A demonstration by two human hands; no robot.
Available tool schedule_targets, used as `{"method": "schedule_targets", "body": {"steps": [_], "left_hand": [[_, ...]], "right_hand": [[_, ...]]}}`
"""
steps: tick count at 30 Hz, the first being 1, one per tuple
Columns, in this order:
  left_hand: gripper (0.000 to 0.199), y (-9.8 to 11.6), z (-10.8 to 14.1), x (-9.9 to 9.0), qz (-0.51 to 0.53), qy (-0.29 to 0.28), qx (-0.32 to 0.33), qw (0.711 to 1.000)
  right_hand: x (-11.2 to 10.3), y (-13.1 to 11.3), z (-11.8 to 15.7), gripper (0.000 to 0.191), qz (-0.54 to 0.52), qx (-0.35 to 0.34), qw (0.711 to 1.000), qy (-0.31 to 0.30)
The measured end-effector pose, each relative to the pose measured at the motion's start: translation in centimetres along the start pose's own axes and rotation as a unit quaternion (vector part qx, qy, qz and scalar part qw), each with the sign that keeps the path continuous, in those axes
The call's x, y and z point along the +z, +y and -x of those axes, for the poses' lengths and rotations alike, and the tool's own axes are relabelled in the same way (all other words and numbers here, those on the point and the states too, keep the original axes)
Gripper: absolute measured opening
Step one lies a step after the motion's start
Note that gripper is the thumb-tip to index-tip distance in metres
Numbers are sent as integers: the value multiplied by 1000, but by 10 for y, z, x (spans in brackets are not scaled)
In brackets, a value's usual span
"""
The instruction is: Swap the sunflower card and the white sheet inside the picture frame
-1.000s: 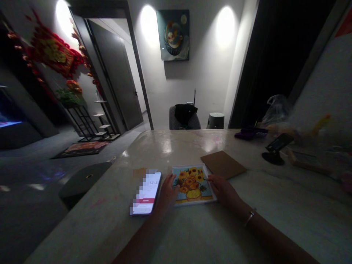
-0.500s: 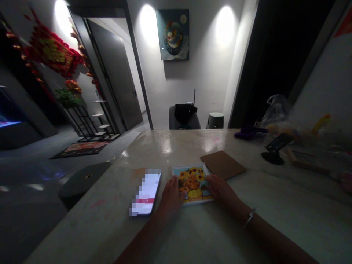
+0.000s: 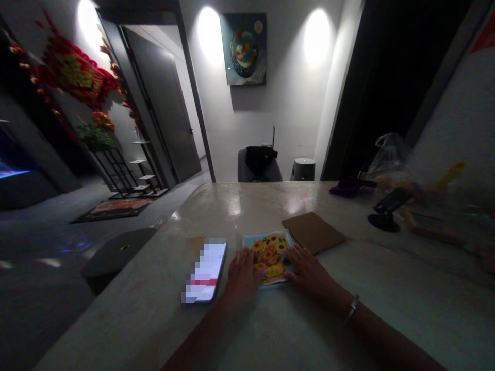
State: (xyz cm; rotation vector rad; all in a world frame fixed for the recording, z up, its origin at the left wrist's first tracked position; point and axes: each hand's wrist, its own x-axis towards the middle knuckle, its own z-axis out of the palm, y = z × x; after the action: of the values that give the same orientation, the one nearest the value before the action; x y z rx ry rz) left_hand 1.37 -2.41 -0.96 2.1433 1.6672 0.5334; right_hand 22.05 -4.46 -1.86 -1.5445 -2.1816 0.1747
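Note:
A small white-edged picture of sunflowers in a vase (image 3: 270,253) lies flat on the pale stone table (image 3: 247,330). My left hand (image 3: 243,273) rests on its left edge, fingers spread over the border. On the right edge lies my right hand (image 3: 307,265), its fingers apart and the thumb over the lower right of the picture. A brown square board (image 3: 314,232) lies just behind and to the right, close to my right fingers. Left of my left hand is a phone with a lit screen (image 3: 207,270), partly pixelated.
A black stand (image 3: 386,214), a purple cloth (image 3: 350,187), a wooden frame (image 3: 431,226) and a clear plastic bag (image 3: 390,154) are on the table's right side. Beyond the far edge stands a grey chair (image 3: 259,165); a dark stool (image 3: 116,252) is at the left.
Both hands have shifted inward, and their fingers now lie flatter and further over the picture. The picture, board and phone look unmoved.

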Motion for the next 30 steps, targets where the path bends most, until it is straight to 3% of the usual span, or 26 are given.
{"method": "schedule_targets", "body": {"steps": [6,9,14,19,22,26,30], "left_hand": [[63,1,-2,2,-25,-13,3,1000],[61,-3,-3,7,-12,-6,8,1000],[54,-8,-4,10,40,20,9,999],[49,-9,-9,12,104,63,-3,993],[50,-9,-11,11,120,59,-14,991],[49,-7,-8,3,138,97,5,986],[51,-4,-6,-4,157,124,12,980]], "right_hand": [[3,-14,4,64,-15,-49,998,-40],[8,-17,4,68,-17,-45,998,-29],[1,-23,0,49,-67,-17,998,6],[-8,-20,-2,38,-177,74,980,48],[-9,-12,-5,38,-302,137,939,93],[-10,-8,-8,47,-488,209,835,145],[-11,-14,-7,46,-591,220,763,144]]}}
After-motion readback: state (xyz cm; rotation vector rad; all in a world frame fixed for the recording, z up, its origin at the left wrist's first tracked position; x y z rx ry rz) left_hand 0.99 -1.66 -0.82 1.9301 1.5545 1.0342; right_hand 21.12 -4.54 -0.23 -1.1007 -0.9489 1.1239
